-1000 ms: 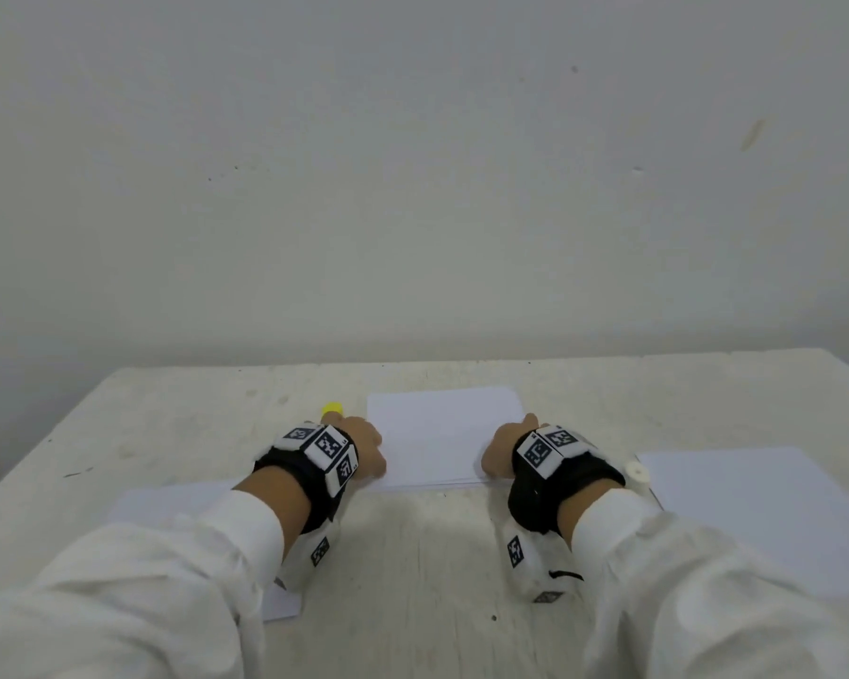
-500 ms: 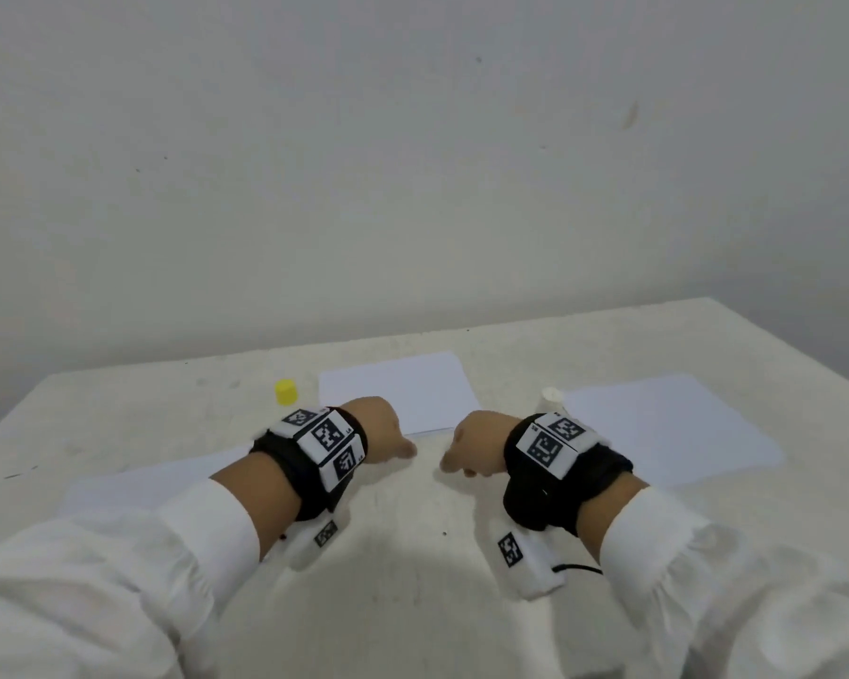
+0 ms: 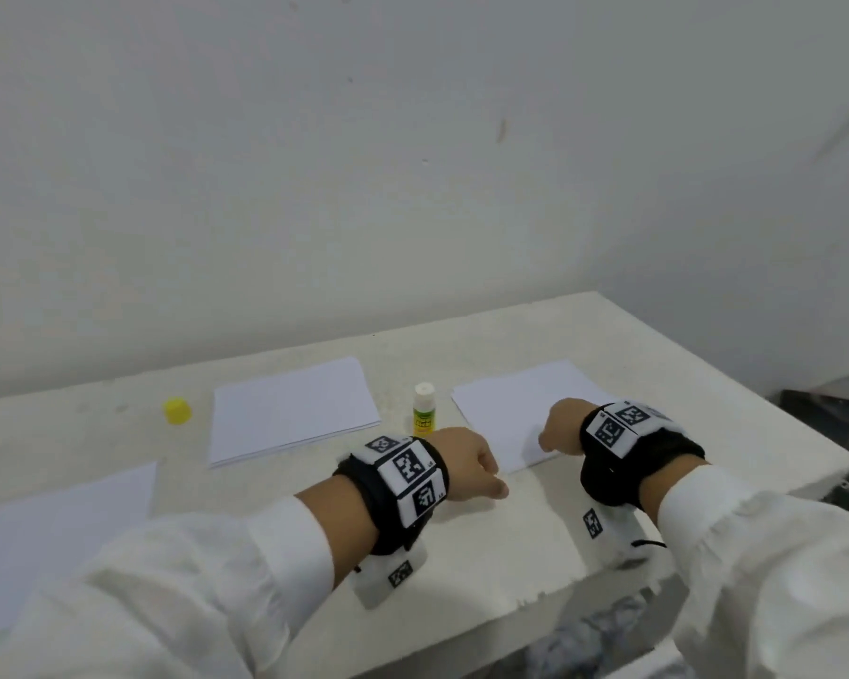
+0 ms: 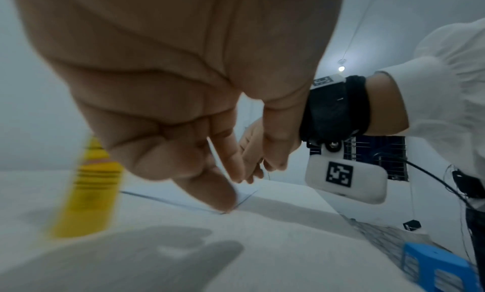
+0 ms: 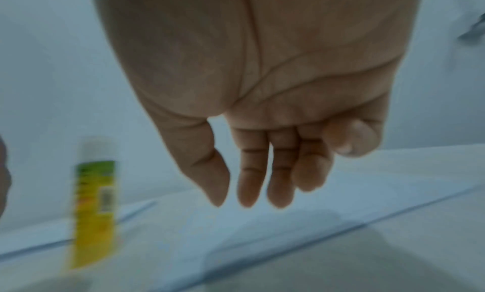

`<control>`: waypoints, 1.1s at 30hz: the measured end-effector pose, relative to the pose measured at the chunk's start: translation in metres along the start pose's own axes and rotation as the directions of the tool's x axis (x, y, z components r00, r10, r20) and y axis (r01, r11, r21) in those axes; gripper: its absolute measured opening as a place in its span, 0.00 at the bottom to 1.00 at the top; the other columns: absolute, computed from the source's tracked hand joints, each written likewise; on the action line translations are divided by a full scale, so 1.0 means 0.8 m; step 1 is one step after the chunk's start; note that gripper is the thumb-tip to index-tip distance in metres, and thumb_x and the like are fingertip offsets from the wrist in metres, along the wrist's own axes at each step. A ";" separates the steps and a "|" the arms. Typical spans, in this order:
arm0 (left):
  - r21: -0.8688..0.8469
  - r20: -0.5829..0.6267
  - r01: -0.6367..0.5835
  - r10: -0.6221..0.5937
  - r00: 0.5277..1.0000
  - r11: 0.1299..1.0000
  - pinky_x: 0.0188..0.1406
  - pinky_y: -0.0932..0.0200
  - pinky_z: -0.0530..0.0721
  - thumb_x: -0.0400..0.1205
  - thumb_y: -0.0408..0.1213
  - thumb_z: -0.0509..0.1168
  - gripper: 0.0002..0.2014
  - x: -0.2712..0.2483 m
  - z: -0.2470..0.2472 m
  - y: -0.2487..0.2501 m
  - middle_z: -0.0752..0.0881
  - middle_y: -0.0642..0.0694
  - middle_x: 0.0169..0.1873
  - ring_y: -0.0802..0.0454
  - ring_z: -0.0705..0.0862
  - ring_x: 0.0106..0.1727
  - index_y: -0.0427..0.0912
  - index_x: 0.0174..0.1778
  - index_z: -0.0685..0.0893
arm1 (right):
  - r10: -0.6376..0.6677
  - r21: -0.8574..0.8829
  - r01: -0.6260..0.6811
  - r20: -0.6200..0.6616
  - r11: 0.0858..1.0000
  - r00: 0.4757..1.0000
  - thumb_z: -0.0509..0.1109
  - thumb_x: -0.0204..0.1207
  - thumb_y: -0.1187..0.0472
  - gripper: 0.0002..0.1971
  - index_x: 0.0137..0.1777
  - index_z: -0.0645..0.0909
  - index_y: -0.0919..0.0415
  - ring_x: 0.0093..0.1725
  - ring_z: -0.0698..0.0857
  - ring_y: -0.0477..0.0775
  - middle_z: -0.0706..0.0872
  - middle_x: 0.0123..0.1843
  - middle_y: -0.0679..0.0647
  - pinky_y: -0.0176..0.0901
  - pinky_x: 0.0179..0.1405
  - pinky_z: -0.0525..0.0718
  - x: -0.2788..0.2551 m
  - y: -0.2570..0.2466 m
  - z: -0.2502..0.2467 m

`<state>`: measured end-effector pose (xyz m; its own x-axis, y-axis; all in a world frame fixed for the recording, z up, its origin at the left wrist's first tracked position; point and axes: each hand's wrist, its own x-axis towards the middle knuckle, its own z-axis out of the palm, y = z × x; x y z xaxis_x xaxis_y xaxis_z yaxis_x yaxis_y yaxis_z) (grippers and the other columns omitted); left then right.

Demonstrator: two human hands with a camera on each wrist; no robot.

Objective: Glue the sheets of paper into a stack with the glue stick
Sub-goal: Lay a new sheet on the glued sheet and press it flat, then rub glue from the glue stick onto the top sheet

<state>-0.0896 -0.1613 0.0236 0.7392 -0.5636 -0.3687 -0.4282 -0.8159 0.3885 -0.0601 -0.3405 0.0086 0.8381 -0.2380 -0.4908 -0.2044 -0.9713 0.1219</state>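
The glue stick (image 3: 423,409) stands upright on the desk (image 3: 525,526), uncapped, white top showing, yellow-green label. It's the landmark here. Its yellow cap (image 3: 177,410) sits well to the left of it, past the middle paper stack (image 3: 290,409), which lies just left of the stick. Just right of the stick lies another sheet (image 3: 510,409), w/ its near corner toward the person. A third sheet (image 3: 60,512) lies far left of the stick, at the near desk edge.

The left hand (image 3: 466,465) is just in front of the stick, nearer the person, fingers pointing down; in the left wrist view one fingertip (image 4: 220,195) touches the near corner of the right-hand sheet (blurry, so whether it pinches the paper I can't tell). It grasps nothing that shows, fingers loosely extended.

The right hand (image 3: 559,428) hovers over the sheet right of the stick; in the right wrist view its fingers (image 5: 252,172) hang straight and relaxed above the paper, released, holding nothing, little finger curled in a bit.

Both wrists carry black bands w/ printed marker tags; white sleeves.
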 end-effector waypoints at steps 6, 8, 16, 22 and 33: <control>0.031 -0.086 0.119 -0.116 0.989 0.992 0.67 0.56 0.72 0.83 0.48 0.65 0.28 0.071 0.010 0.069 0.74 0.41 0.73 0.44 0.74 0.73 0.38 0.76 0.70 | 0.074 -0.067 -0.077 -0.041 0.995 0.996 0.59 0.85 0.57 0.24 0.79 0.64 0.63 0.78 0.68 0.58 0.68 0.79 0.58 0.48 0.76 0.66 0.063 0.072 0.037; 0.048 -0.084 0.203 -0.198 0.977 0.978 0.62 0.56 0.76 0.82 0.48 0.65 0.25 0.093 0.012 0.079 0.80 0.41 0.68 0.44 0.79 0.68 0.37 0.71 0.75 | 0.023 -0.062 -0.027 -0.063 0.998 0.998 0.61 0.83 0.57 0.25 0.78 0.65 0.61 0.75 0.72 0.59 0.72 0.77 0.59 0.47 0.73 0.70 0.073 0.084 0.041; 0.419 -0.045 0.293 -0.302 0.952 0.860 0.58 0.43 0.84 0.77 0.53 0.71 0.16 0.164 0.007 0.072 0.84 0.46 0.58 0.42 0.83 0.59 0.48 0.55 0.84 | -0.120 -0.073 0.119 -0.011 0.990 0.993 0.62 0.73 0.51 0.29 0.75 0.71 0.52 0.71 0.77 0.61 0.77 0.73 0.55 0.54 0.69 0.76 0.121 0.103 0.048; 0.334 -0.025 0.448 -0.467 0.884 0.830 0.62 0.44 0.80 0.59 0.70 0.74 0.47 0.177 -0.009 0.070 0.82 0.43 0.63 0.40 0.82 0.62 0.43 0.69 0.76 | -0.123 -0.192 0.133 0.063 0.972 0.990 0.58 0.58 0.40 0.39 0.74 0.69 0.42 0.70 0.75 0.61 0.74 0.73 0.52 0.63 0.65 0.74 0.297 0.128 0.099; 0.297 -0.058 0.519 -0.527 0.848 0.802 0.66 0.44 0.78 0.57 0.74 0.72 0.56 0.181 -0.005 0.065 0.77 0.42 0.69 0.40 0.79 0.67 0.40 0.75 0.69 | -0.230 -0.310 0.212 -0.023 0.927 0.973 0.57 0.65 0.44 0.35 0.75 0.70 0.52 0.63 0.77 0.69 0.77 0.69 0.61 0.67 0.58 0.76 0.316 0.118 0.113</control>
<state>-0.0029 -0.2852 -0.0063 0.8825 -0.0399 -0.4687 -0.1139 -0.9849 -0.1305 0.0867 -0.4922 -0.1815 0.8740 -0.0079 -0.4859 0.1450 -0.9501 0.2762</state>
